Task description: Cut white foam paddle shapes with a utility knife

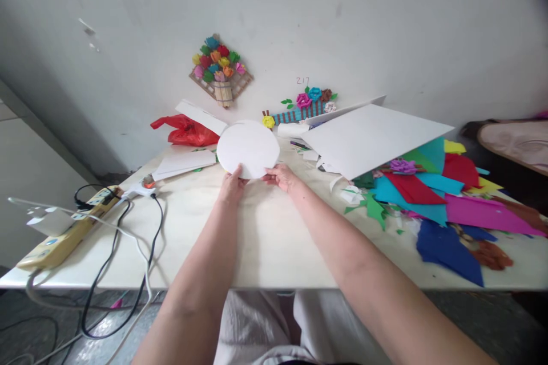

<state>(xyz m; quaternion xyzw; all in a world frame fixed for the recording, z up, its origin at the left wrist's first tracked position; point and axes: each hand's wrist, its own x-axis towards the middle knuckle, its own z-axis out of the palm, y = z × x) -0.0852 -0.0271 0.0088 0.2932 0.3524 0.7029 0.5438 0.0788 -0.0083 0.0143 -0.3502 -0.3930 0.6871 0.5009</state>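
A round white board disc (pixel 248 148) is held up at the middle of the table, tilted so its flat face is toward me. My left hand (pixel 233 182) grips its lower left edge, thumb on the front and fingers behind. At the lower right edge my right hand (pixel 279 177) pinches the rim the same way. The fingers behind the disc are partly hidden. Just to the right of the disc lie a dark pen (pixel 299 145) and white scraps.
On the right, a large white board (pixel 377 134) leans beside coloured felt-like sheets (pixel 479 214). A yellow power strip (pixel 71 234) with cables occupies the left. A red plastic bag (pixel 188 130) and white offcuts (pixel 184 163) lie behind left. Paper-flower decorations (pixel 220 68) hang on the wall.
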